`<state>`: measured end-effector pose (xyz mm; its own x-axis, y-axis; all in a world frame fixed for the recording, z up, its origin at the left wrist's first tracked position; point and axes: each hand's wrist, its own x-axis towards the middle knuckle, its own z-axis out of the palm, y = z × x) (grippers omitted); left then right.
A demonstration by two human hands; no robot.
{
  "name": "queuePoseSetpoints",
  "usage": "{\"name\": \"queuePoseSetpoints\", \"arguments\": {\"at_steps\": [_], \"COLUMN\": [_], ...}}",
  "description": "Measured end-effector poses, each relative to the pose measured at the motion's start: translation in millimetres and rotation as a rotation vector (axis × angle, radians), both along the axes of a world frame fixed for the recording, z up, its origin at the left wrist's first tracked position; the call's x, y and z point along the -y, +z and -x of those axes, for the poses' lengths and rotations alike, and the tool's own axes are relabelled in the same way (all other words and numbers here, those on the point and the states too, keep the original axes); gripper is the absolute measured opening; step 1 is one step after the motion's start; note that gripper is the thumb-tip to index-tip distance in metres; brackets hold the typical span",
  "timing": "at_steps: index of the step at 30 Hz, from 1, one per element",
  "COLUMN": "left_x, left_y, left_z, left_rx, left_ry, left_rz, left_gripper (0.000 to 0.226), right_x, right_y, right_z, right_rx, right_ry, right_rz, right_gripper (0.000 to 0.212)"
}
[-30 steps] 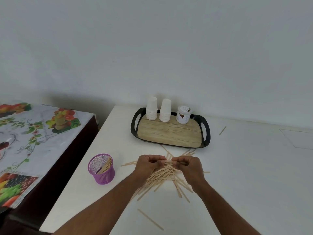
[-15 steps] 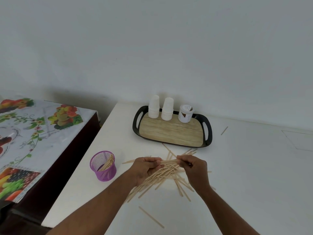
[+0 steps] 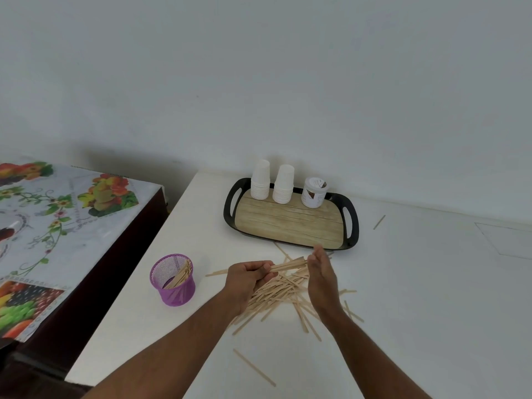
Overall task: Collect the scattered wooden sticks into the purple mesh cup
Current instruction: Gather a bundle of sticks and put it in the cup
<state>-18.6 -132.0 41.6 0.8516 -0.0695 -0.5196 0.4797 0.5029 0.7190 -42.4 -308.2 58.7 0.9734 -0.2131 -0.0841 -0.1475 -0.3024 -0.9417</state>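
Head view, starting from the left: a side table (image 3: 66, 214) under a fruit-print cloth stands apart from the white table (image 3: 431, 298) where the work goes on. Near that table's left edge sits the cup (image 3: 172, 279), upright, mouth open, with a few sticks already leaning against its far wall — close to the left hand, I'd guess so a bundle can go across in one short reach. Just right of it, the left hand (image 3: 247, 279) has its fingers curled round one end of a small bundle (image 3: 288, 266), which pokes out level toward the right; the forearm comes up from the bottom edge at a slant, wrist a little bent, the hand above the heap. The pile (image 3: 279, 295) lies mostly under and between the two hands, crossing every which way, with strays beyond it: one (image 3: 253, 367) nearer the person, one (image 3: 379, 221) far off by the tray's right end. The right hand (image 3: 321, 272) holds nothing. It stands on edge with fingers straight and together, palm facing the bundle's free tips and just about touching them; it looks to me like squaring the ends flush so they'll drop into the cup cleanly. Its fingertips are blurred. Behind all this the tray (image 3: 352, 223) carries two stacks of paper cups (image 3: 272, 182) and a small tub (image 3: 314, 192), well clear of the sticks. Most of the job is still on the table.
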Motion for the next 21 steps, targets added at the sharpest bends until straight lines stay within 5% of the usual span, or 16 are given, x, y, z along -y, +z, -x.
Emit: {"name": "queuePoseSetpoints", "arguments": {"at_steps": [4, 12, 21], "left_x": [6, -4, -17], "left_y": [1, -2, 0], "left_z": [-3, -3, -5], "left_rx": [0.059, 0.047, 0.045], "left_ry": [-0.035, -0.048, -0.088], "left_rz": [-0.023, -0.025, -0.044], "left_gripper": [0.012, 0.012, 0.011], "right_x": [-11, 3, 16], "right_y": [-7, -10, -2], "right_z": [6, 2, -13], "right_rx": [-0.039, -0.035, 0.299], "right_ry": [0.172, 0.34, 0.321], "right_rz": [0.056, 0.106, 0.385], "right_gripper": [0.078, 0.074, 0.032]}}
